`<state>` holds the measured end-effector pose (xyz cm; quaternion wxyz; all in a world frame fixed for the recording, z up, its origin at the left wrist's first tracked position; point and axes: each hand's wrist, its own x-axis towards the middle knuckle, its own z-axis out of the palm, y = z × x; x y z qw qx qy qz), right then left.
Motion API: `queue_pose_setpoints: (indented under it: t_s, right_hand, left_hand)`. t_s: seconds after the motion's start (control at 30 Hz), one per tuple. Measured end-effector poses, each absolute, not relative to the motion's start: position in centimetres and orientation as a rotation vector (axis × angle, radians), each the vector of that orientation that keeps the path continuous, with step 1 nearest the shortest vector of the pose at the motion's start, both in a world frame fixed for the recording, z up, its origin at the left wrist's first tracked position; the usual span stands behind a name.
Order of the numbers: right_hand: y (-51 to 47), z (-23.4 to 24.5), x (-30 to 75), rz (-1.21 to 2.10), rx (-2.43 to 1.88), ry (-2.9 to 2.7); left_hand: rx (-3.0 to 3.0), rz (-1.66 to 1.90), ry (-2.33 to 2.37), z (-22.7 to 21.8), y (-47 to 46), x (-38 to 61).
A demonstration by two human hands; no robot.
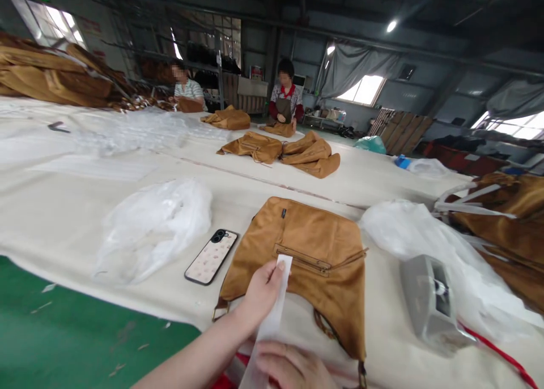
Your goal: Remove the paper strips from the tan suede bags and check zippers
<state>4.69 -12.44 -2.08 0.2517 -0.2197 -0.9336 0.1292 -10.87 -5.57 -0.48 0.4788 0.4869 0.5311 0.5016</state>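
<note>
Pinching the upper end of a white strip [272, 321] between thumb and fingers, the left hand [261, 295] is clenched on it, forearm entering from the lower left. The strip runs down and toward the wearer from this grip to the right hand [293, 369], which lies over its lower end at the frame edge; cannot tell whether that hand grasps or only rests on it. Directly under and beyond the grip: a tan bag [306, 247], flat on the cream table [63, 219], zip pocket [301, 259] facing up, with the strip's top overlapping the pocket's near side. Just left of the grip: a phone [211, 257], back up, beside the bag's left edge but not touching it. Further left: a crumpled clear plastic bag [153, 225]. Right of the grip, past the bag: a grey device [429, 304] with a red cord [501, 355] trailing toward the lower right, lying against a heap of clear plastic [425, 230]. Beyond that, more tan bags [510, 219] at the right edge. Below left of the grip: a green surface [63, 332]. Well beyond the grip, across the table: several tan bags [312, 157] in a group, and two seated people [284, 94] handling others.
</note>
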Motion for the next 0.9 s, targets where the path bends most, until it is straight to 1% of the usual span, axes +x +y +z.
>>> queue_pose_setpoints:
  t_s: [0.07,0.23,0.3,0.33,0.4,0.47,0.53,0.6,0.63,0.67,0.7,0.77,0.83,0.9]
  right_hand:
    - [-11.2,-0.6,5.9,0.273,-0.774,-2.5]
    - [-4.7,1.7,11.1,-0.125,-1.532,-2.269]
    - [-2.8,1.8,12.8,-0.157,-1.805,-2.315]
    - [-2.3,1.9,13.4,-0.109,-1.912,-2.354]
    - [-2.0,2.1,14.1,0.061,-2.032,-2.438]
    - [-2.4,2.6,14.2,0.363,-1.961,-2.531]
    - [-3.1,3.2,13.7,0.902,-1.738,-2.497]
    - [-3.9,3.6,12.9,1.522,-1.472,-2.21]
    - [-4.3,3.6,12.5,1.747,-1.37,-1.992]
    - [-4.7,3.5,12.1,1.89,-1.312,-1.774]
    - [-5.1,3.4,11.8,1.968,-1.278,-1.57]
    - [-5.8,3.0,11.2,1.976,-1.24,-1.241]
    - [-6.3,2.6,10.8,1.894,-1.203,-1.056]
    - [-6.5,2.5,10.3,1.78,-1.155,-0.984]
  left_hand:
    - [1.293,1.235,1.354,-0.3,-5.7,-11.3]
    - [1.388,1.135,1.311,0.3,-5.9,-11.6]
    - [1.46,1.057,1.299,0.1,-5.9,-11.6]
    - [1.508,1.017,1.297,-0.1,-6.0,-11.6]
    - [1.601,0.944,1.302,-0.4,-6.1,-11.6]
    - [1.675,0.884,1.293,-0.5,-6.4,-11.6]
    - [1.733,0.843,1.277,-0.7,-6.8,-11.8]
    - [1.785,0.827,1.263,-1.0,-7.2,-12.1]
    - [1.809,0.819,1.257,-1.2,-7.4,-12.2]
    - [1.83,0.806,1.254,-1.4,-7.6,-12.4]
    - [1.847,0.781,1.246,-1.7,-7.8,-12.6]
    - [1.87,0.707,1.212,-2.3,-8.2,-13.0]
    - [1.873,0.618,1.165,-2.7,-8.6,-13.4]
    - [1.857,0.545,1.122,-3.0,-9.0,-13.7]
